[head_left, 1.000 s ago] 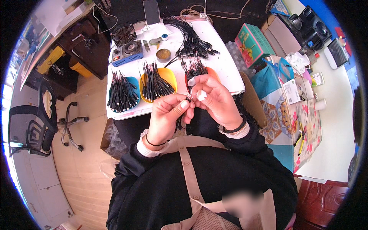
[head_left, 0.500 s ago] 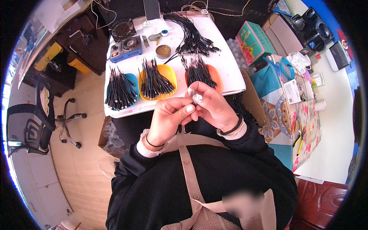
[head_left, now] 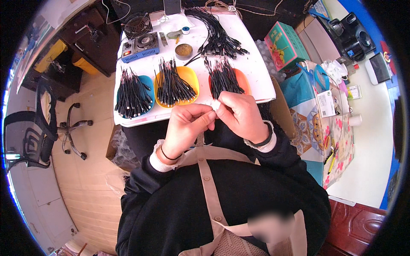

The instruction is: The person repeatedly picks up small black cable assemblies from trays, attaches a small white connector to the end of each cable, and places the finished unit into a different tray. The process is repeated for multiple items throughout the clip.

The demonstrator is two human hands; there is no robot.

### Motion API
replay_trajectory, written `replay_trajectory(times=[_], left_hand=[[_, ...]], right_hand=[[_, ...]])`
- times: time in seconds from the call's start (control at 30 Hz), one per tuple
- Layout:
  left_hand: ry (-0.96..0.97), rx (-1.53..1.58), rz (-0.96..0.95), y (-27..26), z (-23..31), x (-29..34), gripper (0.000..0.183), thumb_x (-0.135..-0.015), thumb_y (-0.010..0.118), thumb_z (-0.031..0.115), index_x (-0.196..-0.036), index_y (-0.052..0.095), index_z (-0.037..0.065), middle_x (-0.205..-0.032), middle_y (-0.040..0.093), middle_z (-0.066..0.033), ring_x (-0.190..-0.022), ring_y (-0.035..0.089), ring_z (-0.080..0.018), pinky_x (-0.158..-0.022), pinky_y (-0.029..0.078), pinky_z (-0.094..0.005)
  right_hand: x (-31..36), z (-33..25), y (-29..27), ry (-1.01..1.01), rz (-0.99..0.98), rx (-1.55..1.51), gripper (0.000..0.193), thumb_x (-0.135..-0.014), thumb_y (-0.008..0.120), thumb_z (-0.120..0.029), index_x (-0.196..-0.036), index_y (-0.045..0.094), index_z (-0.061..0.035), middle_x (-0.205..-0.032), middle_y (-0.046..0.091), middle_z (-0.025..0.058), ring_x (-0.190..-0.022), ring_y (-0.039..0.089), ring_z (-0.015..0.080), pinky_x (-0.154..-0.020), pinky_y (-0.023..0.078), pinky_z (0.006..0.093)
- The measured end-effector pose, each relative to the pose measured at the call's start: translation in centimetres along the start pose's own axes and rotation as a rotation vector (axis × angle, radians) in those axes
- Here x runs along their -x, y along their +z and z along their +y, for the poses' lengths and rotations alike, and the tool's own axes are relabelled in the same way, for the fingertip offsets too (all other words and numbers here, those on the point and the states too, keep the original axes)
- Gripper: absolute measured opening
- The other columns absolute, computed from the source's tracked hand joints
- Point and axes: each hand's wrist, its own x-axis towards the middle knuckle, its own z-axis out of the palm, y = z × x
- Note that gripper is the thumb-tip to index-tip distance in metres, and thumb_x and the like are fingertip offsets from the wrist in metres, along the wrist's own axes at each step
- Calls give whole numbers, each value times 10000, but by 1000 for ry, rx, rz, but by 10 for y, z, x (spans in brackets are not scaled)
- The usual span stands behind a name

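White piece, hazard: the small white piece (head_left: 216, 105) could slip or crease; likely cause, uneven pressure from the two pinches on a part this small.
Yellow tray, hazard: a dropped piece could be lost among the black cables (head_left: 174, 85) in the yellow tray (head_left: 186, 73).
White piece, position: frame centre, between both hands' fingertips.
White piece, axis: pointing direction and long axis cannot be told; fingers cover it.
Left hand (head_left: 188, 122): thumb and forefinger pinched on its left side.
Right hand (head_left: 242, 116): fingers curled, thumb pressed in, gripping its right side.

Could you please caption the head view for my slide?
Left hand and right hand meet at a white piece near trays of cables.
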Motion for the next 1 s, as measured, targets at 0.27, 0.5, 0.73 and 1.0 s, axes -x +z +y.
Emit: replay_trajectory(times=[0.27,0.5,0.73,1.0], left_hand=[[-129,154,-25,-10,10,16,136,-911,608,74,-909,681,-41,-662,605,-20,-519,411,-16,-463,272,-167],[-186,147,-138,-10,20,18,138,-902,613,68,-897,690,-47,-652,600,-24,-500,395,-17,-455,251,-164],[-190,127,-204,-10,22,20,158,-910,606,74,-925,672,-68,-677,608,-35,-523,436,-30,-461,276,-164],[692,-1054,-76,0,15,18,139,-789,620,-4,-919,639,-47,-681,593,-108,-581,565,-218,-564,469,-318]], right_hand=[[8,13,-17,220,176,-182,75,-909,592,-79,-940,582,-12,-726,578,47,-637,504,71,-546,421,254],[8,-18,-40,-176,-179,-5,394,-729,730,-14,-1103,613,-52,-972,615,97,-845,617,251,-764,507,342],[3,-22,-34,-284,-178,40,246,-728,711,4,-940,590,-31,-897,593,107,-817,595,296,-718,492,367],[15,-2,-21,499,-378,-610,116,-944,576,-134,-959,567,-20,-817,538,-2,-697,500,94,-617,408,219]])
